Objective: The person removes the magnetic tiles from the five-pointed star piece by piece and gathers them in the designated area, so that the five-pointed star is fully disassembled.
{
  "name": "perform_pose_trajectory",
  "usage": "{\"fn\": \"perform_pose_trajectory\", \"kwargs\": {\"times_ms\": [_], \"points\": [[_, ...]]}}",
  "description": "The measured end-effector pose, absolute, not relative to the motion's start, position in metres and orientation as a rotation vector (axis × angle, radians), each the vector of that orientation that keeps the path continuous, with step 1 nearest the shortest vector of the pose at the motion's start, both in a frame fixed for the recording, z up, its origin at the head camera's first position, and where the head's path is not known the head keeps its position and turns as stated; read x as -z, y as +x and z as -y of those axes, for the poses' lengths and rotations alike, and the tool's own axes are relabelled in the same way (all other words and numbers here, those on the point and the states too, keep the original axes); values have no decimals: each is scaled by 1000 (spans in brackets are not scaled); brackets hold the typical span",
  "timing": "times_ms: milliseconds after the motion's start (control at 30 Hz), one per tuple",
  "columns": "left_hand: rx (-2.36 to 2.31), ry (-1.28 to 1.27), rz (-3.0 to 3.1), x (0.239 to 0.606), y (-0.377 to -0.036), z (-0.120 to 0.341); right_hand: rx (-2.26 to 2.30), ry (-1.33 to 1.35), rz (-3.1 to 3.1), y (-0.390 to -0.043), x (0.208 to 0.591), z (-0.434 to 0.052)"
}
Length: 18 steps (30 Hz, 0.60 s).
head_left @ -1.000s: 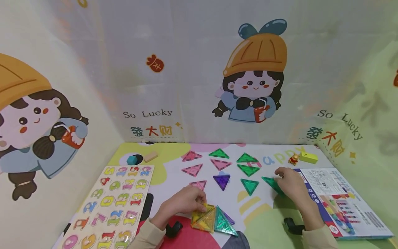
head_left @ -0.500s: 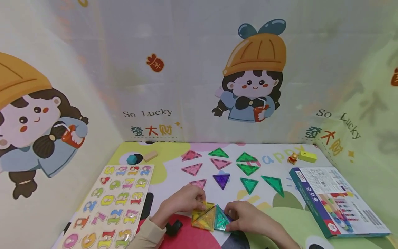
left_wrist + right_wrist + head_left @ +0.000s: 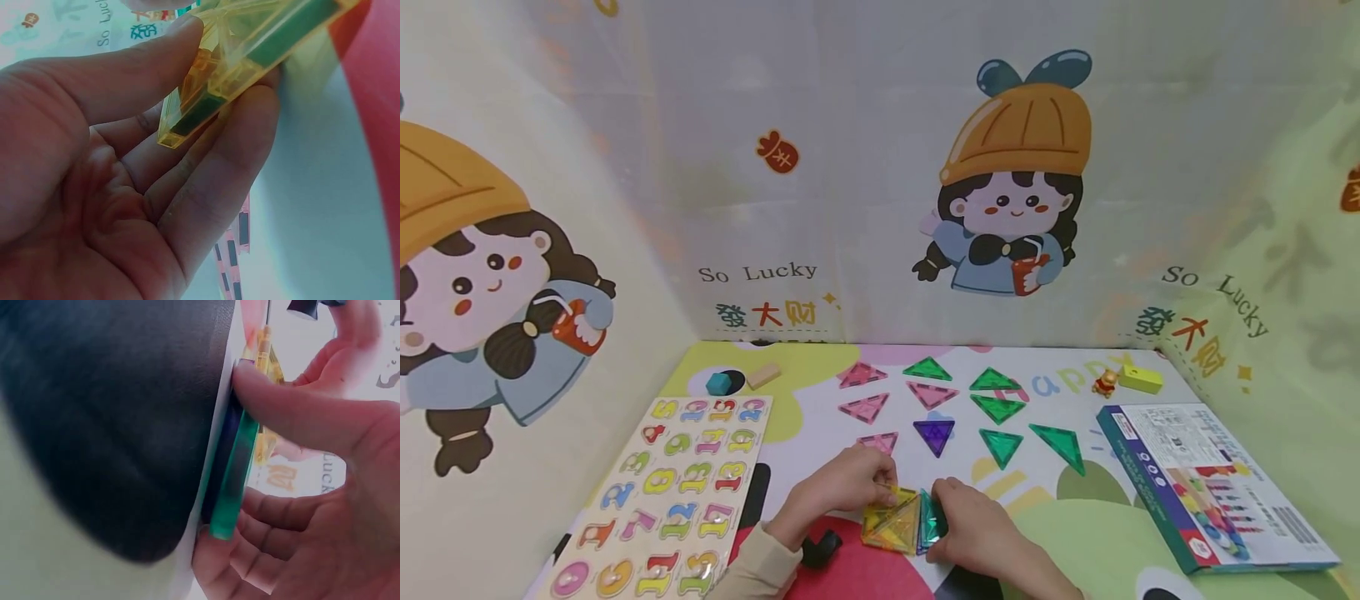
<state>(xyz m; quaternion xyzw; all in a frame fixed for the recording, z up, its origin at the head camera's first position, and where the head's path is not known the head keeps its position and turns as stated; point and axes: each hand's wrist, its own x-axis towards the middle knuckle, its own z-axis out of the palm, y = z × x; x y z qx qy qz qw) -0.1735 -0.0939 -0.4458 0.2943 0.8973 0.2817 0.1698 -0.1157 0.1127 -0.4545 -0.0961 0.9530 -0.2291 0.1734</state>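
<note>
Near the front of the table, my left hand (image 3: pixel 850 483) pinches yellow translucent magnetic tiles (image 3: pixel 897 527) between thumb and fingers. The left wrist view shows the thumb (image 3: pixel 137 75) over a yellow tile's corner (image 3: pixel 206 109), with fingers beneath. My right hand (image 3: pixel 977 529) grips a green triangular magnetic tile (image 3: pixel 927 518) right beside the yellow ones, covering much of it. In the right wrist view, a dark purple tile (image 3: pixel 223 459) lies flat against the green tile (image 3: pixel 236 481), the thumb on one end and fingers at the other.
Pink triangles (image 3: pixel 863 408), green triangles (image 3: pixel 997 408) and a purple triangle (image 3: pixel 934 437) lie beyond the hands. A number puzzle board (image 3: pixel 673 492) is at left, a box (image 3: pixel 1217 483) at right. A small bear figure (image 3: pixel 1106 383) and yellow block (image 3: pixel 1141 378) stand at the back.
My right hand has left the far-right green triangle and come left to the front tiles, taking hold of the green and purple pair. My left hand has stayed on the yellow tiles.
</note>
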Motion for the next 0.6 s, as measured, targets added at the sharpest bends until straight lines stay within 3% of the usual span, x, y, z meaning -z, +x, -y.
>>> {"fn": "perform_pose_trajectory", "kwargs": {"times_ms": [600], "points": [[-815, 770, -2532, 448, -173, 93, 810, -224, -2574, -124, 455, -126]]}}
